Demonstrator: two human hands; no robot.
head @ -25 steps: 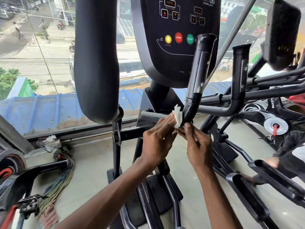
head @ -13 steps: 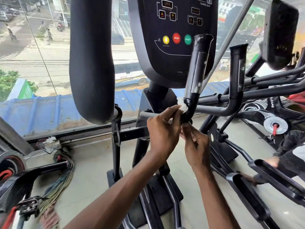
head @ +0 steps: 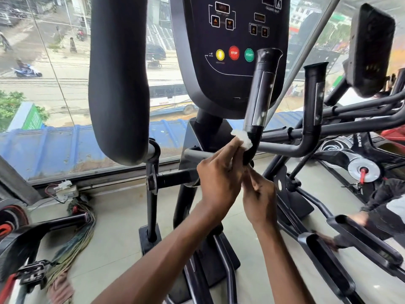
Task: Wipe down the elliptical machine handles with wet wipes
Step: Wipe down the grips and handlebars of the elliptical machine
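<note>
your left hand (head: 221,181) has the wet wipe (head: 243,139) bunched at its fingertips and pressed onto the left side of the fixed handle (head: 262,93), right at the bend below the silver sensor strip (head: 258,99). the wipe pokes out white above the fingers, touching the black tube. grip = narrow pinch on the wipe, fingers bent.

your right hand (head: 259,200) sits just below and right of the left one, touching it. fingers curled, tips up at the lower end of the bend. can't tell if it's pinching a tail of the wipe, the tube, or nothing, since the left hand blocks the view.

the handle stands tilted, top leaning right, in front of the console (head: 230,88) w/ yellow, red stop and green start btns. 2nd fixed handle (head: 313,102) is to the right, about upright, apart from both hands. big padded arm (head: 119,84) hangs left of the console, no hand on it.

floor (head: 122,216): cable bundle (head: 74,238) near left, below the window (head: 54,73). pedals (head: 328,266) near right. another person's hand (head: 359,218) w/ dark sleeve shows at the right edge, just beside the pedals. thru the glass: street, blue roof.
</note>
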